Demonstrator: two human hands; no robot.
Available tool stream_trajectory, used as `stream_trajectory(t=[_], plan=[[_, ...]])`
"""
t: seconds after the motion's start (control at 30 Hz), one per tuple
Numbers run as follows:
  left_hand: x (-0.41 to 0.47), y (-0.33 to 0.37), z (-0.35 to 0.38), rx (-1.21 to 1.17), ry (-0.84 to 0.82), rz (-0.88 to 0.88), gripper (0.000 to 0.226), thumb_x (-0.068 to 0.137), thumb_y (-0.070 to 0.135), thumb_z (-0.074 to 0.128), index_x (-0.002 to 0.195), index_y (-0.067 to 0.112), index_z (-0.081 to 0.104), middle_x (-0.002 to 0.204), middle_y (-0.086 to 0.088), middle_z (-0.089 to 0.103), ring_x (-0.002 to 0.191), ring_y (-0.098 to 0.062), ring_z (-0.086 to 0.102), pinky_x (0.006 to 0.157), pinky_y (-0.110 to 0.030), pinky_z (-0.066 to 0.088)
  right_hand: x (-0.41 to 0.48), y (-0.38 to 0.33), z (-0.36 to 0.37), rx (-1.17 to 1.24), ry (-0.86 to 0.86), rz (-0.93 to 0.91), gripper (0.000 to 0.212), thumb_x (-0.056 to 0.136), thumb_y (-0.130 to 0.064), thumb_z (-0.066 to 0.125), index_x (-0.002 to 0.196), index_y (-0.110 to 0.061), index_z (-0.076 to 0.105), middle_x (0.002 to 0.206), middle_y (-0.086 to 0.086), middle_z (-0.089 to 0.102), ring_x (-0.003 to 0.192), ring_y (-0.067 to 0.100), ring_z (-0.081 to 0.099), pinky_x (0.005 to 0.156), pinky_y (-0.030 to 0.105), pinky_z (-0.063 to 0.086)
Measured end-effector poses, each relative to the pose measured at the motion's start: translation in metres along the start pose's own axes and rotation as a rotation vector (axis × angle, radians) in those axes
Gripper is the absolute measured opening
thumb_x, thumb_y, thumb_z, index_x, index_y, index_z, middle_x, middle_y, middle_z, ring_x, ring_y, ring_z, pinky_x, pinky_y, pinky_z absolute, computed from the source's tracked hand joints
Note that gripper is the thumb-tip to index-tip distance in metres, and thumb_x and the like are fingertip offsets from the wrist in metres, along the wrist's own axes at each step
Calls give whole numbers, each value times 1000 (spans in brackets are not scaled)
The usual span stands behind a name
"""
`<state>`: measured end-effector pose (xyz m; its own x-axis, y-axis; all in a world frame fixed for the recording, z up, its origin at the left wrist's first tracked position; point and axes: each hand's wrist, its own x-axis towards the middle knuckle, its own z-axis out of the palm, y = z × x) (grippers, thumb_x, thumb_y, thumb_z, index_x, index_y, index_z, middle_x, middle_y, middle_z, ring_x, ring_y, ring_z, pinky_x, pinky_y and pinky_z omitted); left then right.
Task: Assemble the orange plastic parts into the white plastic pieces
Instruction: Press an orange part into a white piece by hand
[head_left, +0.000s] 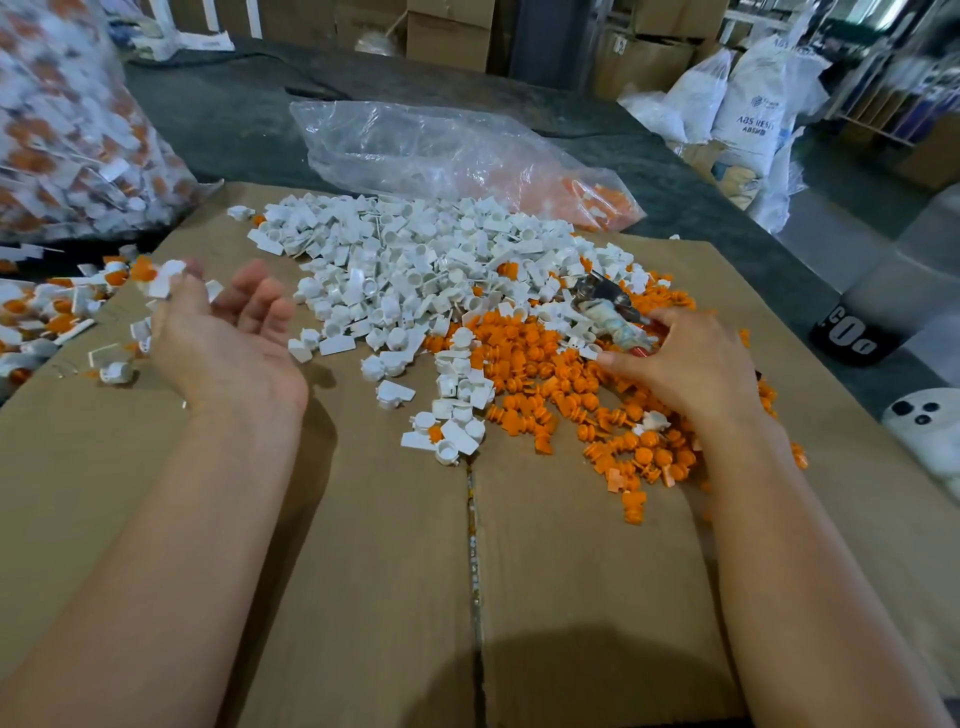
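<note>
1. While I watch thru the head cam, L hand is palm-up over the cardboard sheet, fingers loose & spread wide, nothing in the palm.
2. One white piece sits right at its thumb tip. Can't tell if they touch, it's blurred there.
3. R hand lies palm-down on the orange parts, fingers bent. Its tips are at the taped handle of a metal tool. Can't tell if it grips anything.
4. Those orange parts make a loose heap on the cardboard's right half, under & around R hand.
5. Heap of white pieces is bigger, at cardboard centre & far side, its near edge mixing w/ the orange heap.
6. Mixed white/orange bits are spread at the cardboard's left edge, just beyond L hand.
7. Clear plastic bag lies crumpled behind the white heap on the dark tabletop, w/ some orange parts in its right end.
8. Big clear bag packed w/ white-orange pieces stands far left.
9. Background: white sacks at right, cardboard boxes at back.
</note>
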<state>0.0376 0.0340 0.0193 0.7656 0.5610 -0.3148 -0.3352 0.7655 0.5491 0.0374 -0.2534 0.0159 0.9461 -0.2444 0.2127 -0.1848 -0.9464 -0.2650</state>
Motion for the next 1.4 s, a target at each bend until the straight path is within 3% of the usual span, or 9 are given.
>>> stream_trajectory(t=[0.17, 0.33, 0.47, 0.7, 0.9, 1.0, 1.13, 1.3, 1.4], plan=[[-1, -2, 1, 145, -72, -54, 10, 95, 16, 45, 97, 15, 55, 53, 2, 64, 42, -7, 55, 44, -16, 43, 4, 4, 2, 6, -46, 51, 80, 66, -55, 72, 131, -15, 47, 131, 8, 52, 119, 27, 48, 89, 39, 41], [-13, -20, -6, 1054, -434, 262, 15, 81, 10, 66, 78, 24, 64, 71, 8, 64, 61, -4, 58, 59, -20, 47, 4, 5, 5, -12, -68, 41, 73, 66, -56, 71, 121, -11, 54, 121, 9, 57, 110, 28, 52, 78, 36, 39], [-17, -30, -11, 1451, -611, 432, 22, 77, 15, 73, 98, 16, 69, 78, 14, 57, 70, -1, 52, 70, -20, 40, 5, 5, 5, 9, -89, 39, 76, 65, -57, 71, 124, -12, 52, 124, 9, 56, 113, 28, 50, 84, 38, 40], [-16, -35, -12, 1774, -703, 587, 28, 82, 13, 65, 110, 14, 68, 112, -5, 63, 103, -21, 55, 76, -23, 35, 5, 5, 5, 24, -144, 25, 76, 68, -57, 68, 124, -9, 51, 125, 11, 55, 114, 29, 49, 84, 38, 39], [-14, -38, -15, 1767, -717, 657, 19, 86, 10, 60, 101, 14, 71, 103, -4, 66, 98, -23, 58, 80, -25, 40, 5, 5, 5, 36, -172, 23, 74, 66, -59, 67, 118, -8, 53, 123, 12, 55, 113, 29, 48, 87, 41, 40], [-14, -37, -14, 1569, -676, 566, 12, 85, 13, 64, 94, 14, 71, 83, 12, 60, 85, -18, 63, 81, -37, 52, 5, 5, 4, 28, -173, 29, 77, 65, -62, 66, 120, -10, 52, 125, 11, 53, 116, 29, 46, 88, 41, 39], [-20, -33, -9, 1326, -609, 570, 9, 83, 20, 68, 91, 23, 69, 76, 22, 57, 69, 11, 55, 62, -3, 41, 6, 6, 5, 19, -179, 29, 78, 66, -63, 64, 122, -10, 51, 126, 11, 52, 116, 29, 46, 89, 41, 39], [-26, -29, -4, 964, -606, 168, 16, 81, 4, 66, 89, 18, 64, 72, 4, 62, 57, -4, 62, 54, -15, 51, 4, -1, 3, 60, 10, -8, 65, 76, -58, 59, 123, -15, 53, 129, 10, 49, 119, 27, 44, 93, 40, 37], [-29, -28, -2, 857, -668, 13, 18, 82, -4, 62, 90, 12, 64, 79, -7, 63, 57, -8, 65, 57, -17, 53, -2, -14, 0, 246, 197, -129, 45, 83, -43, 61, 120, -18, 58, 126, 5, 53, 117, 18, 46, 90, 27, 31]])
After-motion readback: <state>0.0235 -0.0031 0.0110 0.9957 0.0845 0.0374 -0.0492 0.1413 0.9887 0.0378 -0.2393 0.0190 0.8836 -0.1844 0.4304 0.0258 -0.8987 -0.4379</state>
